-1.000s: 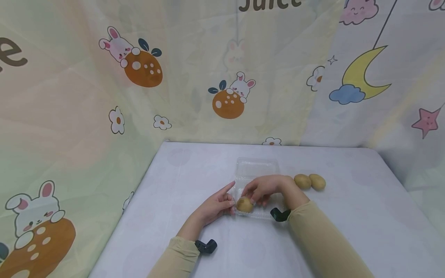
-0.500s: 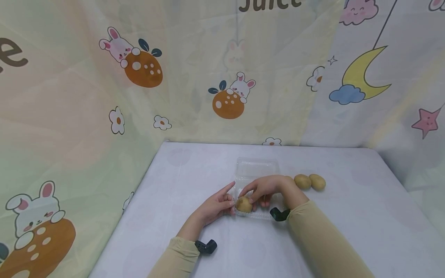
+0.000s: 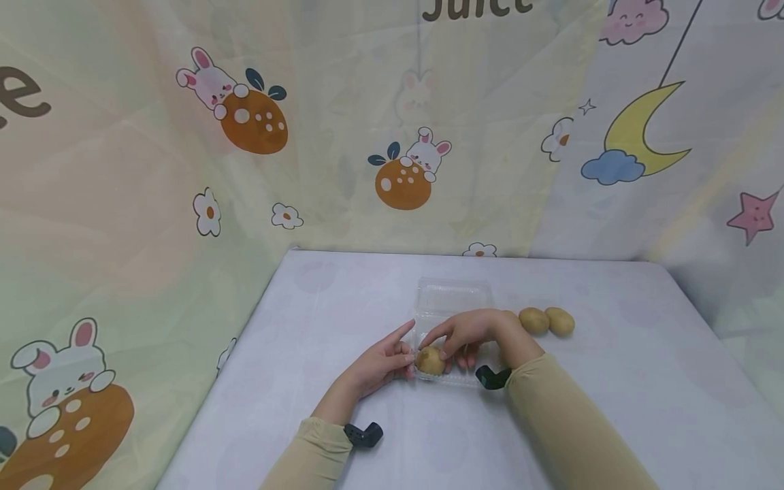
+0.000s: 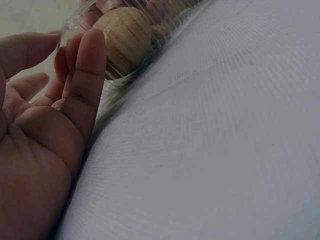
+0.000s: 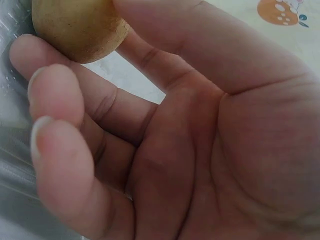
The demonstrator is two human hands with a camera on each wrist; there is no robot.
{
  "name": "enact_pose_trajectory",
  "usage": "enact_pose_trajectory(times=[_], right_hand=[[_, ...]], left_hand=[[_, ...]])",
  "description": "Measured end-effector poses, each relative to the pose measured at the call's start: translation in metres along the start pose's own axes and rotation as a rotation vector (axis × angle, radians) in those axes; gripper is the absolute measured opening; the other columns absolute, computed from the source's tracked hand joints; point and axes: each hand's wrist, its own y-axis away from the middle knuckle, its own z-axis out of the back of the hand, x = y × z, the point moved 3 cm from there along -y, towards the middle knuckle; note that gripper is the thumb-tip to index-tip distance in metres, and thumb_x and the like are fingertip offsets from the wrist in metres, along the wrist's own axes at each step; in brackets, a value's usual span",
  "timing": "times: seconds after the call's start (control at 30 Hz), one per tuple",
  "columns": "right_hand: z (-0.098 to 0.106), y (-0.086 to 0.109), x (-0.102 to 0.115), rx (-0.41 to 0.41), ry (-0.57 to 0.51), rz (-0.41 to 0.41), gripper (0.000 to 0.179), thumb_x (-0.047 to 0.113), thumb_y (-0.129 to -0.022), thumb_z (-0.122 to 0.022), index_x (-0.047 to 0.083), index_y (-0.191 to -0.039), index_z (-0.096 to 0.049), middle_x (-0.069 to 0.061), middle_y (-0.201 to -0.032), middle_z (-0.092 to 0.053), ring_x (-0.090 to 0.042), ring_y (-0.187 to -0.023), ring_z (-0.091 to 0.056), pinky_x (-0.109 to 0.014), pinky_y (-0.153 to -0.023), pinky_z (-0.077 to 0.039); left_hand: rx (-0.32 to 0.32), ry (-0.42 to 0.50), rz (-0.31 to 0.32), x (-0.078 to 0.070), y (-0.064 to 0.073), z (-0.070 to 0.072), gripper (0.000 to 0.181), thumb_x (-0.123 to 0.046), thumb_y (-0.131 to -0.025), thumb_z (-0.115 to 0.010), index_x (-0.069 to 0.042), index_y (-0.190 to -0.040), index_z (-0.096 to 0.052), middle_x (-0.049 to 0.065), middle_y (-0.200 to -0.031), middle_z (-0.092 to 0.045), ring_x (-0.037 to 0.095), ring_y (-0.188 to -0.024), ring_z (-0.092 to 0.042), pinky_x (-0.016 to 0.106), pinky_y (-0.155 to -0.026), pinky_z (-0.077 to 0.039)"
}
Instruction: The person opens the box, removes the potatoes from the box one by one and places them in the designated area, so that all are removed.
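A clear plastic clamshell container (image 3: 454, 297) lies with its lid folded back on the table. A small potato (image 3: 431, 361) sits in the near left corner of its base. My right hand (image 3: 470, 330) reaches over the base and holds this potato between thumb and index finger; the other fingers curl beside it, as the right wrist view shows. At the left side, my left hand (image 3: 381, 363) grips the container's rim with the thumb and lower fingers, its index finger stretched forward. Through the clear wall in the left wrist view, the potato (image 4: 125, 37) shows close to the fingertips.
Two more potatoes (image 3: 534, 320) lie side by side on the white-covered table (image 3: 618, 381), right of the container and just beyond the right wrist. A printed cloth backdrop (image 3: 331, 136) rises behind the table's far edge. Each wrist wears a small black camera (image 3: 493, 377).
The right index finger has shifted slightly left over the potato, and the potato has settled a little further into the corner. The left hand and container have stayed put.
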Motion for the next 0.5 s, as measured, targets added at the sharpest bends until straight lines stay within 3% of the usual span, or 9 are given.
enact_pose_trajectory(times=[0.5], right_hand=[[-0.0007, -0.0026, -0.0010, -0.002, 0.018, -0.019, 0.043, 0.029, -0.088, -0.073, 0.042, -0.127, -0.061, -0.007, -0.095, -0.075, -0.015, -0.055, -0.057, -0.025, -0.052, -0.052]], left_hand=[[-0.003, -0.004, -0.006, -0.0006, 0.0009, -0.0007, 0.078, -0.013, -0.096, -0.062, -0.030, -0.159, -0.020, 0.001, -0.097, -0.056, 0.014, -0.080, -0.065, 0.032, -0.082, -0.057]])
